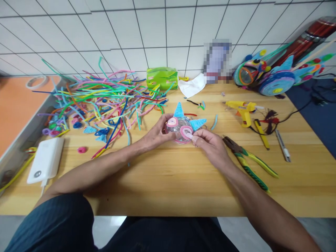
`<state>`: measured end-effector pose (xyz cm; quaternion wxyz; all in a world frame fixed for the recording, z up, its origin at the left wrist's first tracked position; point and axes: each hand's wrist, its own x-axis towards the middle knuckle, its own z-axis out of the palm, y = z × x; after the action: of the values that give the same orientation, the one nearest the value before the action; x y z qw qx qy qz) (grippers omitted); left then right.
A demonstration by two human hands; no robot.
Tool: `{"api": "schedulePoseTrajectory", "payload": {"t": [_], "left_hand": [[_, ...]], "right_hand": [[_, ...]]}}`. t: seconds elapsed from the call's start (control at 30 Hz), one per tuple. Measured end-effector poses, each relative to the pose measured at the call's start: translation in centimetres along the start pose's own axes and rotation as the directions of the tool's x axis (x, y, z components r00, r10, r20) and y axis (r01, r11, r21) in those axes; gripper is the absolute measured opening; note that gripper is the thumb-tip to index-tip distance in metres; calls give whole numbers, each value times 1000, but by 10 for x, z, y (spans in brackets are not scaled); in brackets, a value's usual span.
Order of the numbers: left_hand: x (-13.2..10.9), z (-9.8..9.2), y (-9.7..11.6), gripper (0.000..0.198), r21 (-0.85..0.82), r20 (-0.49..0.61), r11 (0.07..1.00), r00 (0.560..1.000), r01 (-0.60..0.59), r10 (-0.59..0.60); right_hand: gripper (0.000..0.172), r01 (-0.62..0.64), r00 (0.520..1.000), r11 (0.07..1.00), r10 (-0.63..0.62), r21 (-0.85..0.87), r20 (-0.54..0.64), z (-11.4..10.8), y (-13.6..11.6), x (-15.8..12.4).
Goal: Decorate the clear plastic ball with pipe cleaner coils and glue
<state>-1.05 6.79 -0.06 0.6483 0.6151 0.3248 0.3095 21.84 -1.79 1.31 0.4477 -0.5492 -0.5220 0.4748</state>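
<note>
My left hand (160, 132) is wrapped round the left side of a clear, rounded plastic craft body (176, 132). Two pink rings with white centres sit on its front, and two light-blue pointed pipe-cleaner ears (179, 110) stick out from its top and right side. At the right-hand ring, my right hand (208, 141) pinches a small whitish strip (188, 134), its tip touching the ring. What the strip is made of I cannot make out. Just right of that hand lie pliers (243, 154) with green and yellow handles.
A tangled heap of pipe cleaners (112, 94) covers the back left. A yellow glue gun (243, 108), a cutter knife (282, 147) and a finished-looking colourful fish (277, 83) are on the right. A white power bank (46, 160) lies at the left, a green tissue pack (162, 78) by the wall.
</note>
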Motion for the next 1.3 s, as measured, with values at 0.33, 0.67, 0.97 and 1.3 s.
{"api": "schedulePoseTrajectory", "payload": {"t": [0.33,0.67,0.97,1.3], "left_hand": [[1,11,3,80,-80,8,997,1000,12,-12],[6,23,2,82,-28,-128,1000,992,-9,5],[3,26,1,81,40,-192,999,981,3,5],[6,23,-4,82,113,-216,994,976,3,21]], "right_hand": [[22,-50,994,998,48,-24,-97,6,-7,-1],[23,-72,986,997,70,-9,-152,11,-5,-4],[22,-71,975,997,73,20,-209,15,-2,-5],[23,-46,976,999,49,20,-211,18,-2,-7]]}}
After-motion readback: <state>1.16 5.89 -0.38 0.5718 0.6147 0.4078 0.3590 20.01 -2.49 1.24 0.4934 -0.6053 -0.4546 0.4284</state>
